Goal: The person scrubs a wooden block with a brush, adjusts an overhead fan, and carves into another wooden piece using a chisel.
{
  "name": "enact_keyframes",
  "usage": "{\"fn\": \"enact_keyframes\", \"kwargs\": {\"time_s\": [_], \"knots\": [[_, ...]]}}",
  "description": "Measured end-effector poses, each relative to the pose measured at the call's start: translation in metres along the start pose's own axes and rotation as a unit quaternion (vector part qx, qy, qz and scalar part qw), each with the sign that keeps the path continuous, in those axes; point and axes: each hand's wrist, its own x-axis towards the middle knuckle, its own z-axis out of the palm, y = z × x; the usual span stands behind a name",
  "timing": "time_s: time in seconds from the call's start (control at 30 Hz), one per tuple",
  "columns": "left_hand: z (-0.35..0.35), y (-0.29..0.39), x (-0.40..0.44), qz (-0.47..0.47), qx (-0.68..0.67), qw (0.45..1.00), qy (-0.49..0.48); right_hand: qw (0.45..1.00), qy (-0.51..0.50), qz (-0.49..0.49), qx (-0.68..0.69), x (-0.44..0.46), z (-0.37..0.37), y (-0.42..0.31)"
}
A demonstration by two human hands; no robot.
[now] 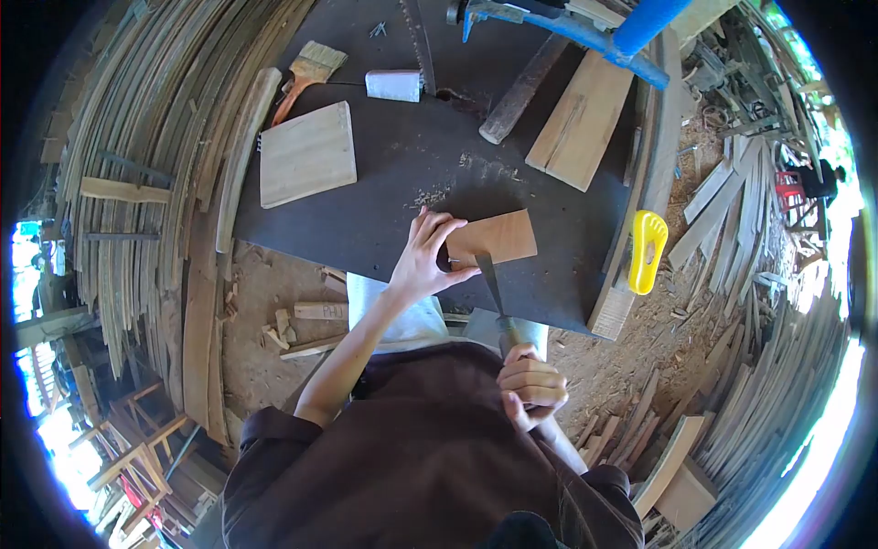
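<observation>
My left hand [423, 259] grips the left end of a small reddish-brown wooden block [505, 235], thumb at its near side and fingers over the top. The block lies near the front edge of the dark worktable [384, 197]. In my right hand [532, 392], closed around the handle, is a chisel [492, 285] with a long dark blade. The blade points away from my body, and its tip meets the block's near edge. Small wood shavings [430, 197] are scattered just beyond the block.
On the table lie a square board [308, 156], a paintbrush [309, 75], a whitish block [393, 86], a wooden-handled tool [521, 91] and a plank [585, 119]. A blue clamp [585, 38] stands far right. A yellow sole-shaped piece [648, 252] sits on the right edge. Stacked timber [128, 210] flanks the left.
</observation>
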Motion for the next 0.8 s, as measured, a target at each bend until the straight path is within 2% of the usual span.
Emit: {"fn": "enact_keyframes", "kwargs": {"time_s": [0.07, 0.3, 0.43, 0.47, 0.6, 0.67, 0.8], "knots": [[0.001, -0.001, 0.000, 0.007, -0.008, 1.000, 0.005, 0.997, 0.056, -0.025, 0.041, -0.003, -0.002, 0.006], [0.000, -0.002, -0.002, 0.006, -0.003, 1.000, 0.004, 0.997, 0.075, 0.025, 0.022, 0.002, -0.001, 0.004], [0.000, -0.004, 0.001, -0.001, -0.020, 1.000, 0.010, 0.999, 0.039, -0.012, 0.020, 0.001, -0.001, 0.005], [0.001, -0.004, 0.001, -0.004, -0.029, 1.000, 0.009, 0.995, 0.086, -0.008, 0.044, 0.001, 0.004, 0.010], [-0.001, -0.004, 0.001, 0.007, -0.016, 1.000, 0.014, 0.997, 0.066, -0.008, 0.028, 0.004, 0.003, 0.006], [-0.001, -0.002, 0.000, -0.043, -0.075, 0.996, 0.004, 0.998, 0.059, -0.011, 0.032, 0.002, -0.001, 0.004], [0.001, 0.000, -0.002, -0.053, -0.082, 0.995, 0.016, 0.997, 0.070, -0.010, 0.035, 0.010, 0.003, 0.010]]}}
